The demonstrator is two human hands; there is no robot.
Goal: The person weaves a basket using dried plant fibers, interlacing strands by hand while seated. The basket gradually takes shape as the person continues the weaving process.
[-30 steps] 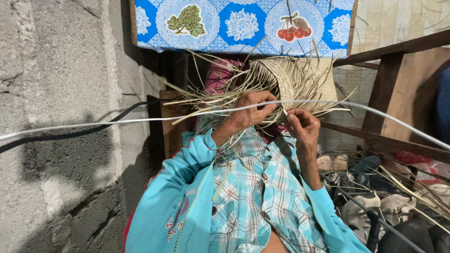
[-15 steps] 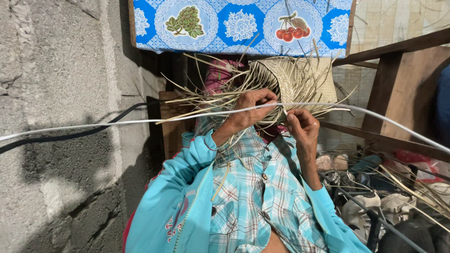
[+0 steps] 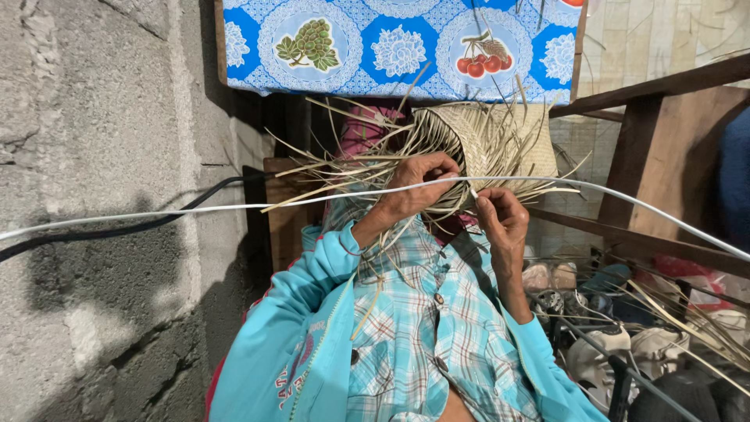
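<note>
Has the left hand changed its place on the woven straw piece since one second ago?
No. The left hand grips the woven straw piece at the same spot, just beneath the blue patterned cloth.

Left hand (image 3: 418, 184) and right hand (image 3: 502, 223) grip loose strips of a half-woven straw piece (image 3: 484, 144)

Table (image 3: 234, 55) at the far side, covered by a blue patterned cloth (image 3: 406, 47) with fruit prints hanging over its edge. Wooden frame (image 3: 664, 125) to the right. Floor at lower right crowded with shoes (image 3: 594, 352) and loose straw strips (image 3: 672, 312) lying across them. Grey block wall (image 3: 94, 156) alongside.
</note>
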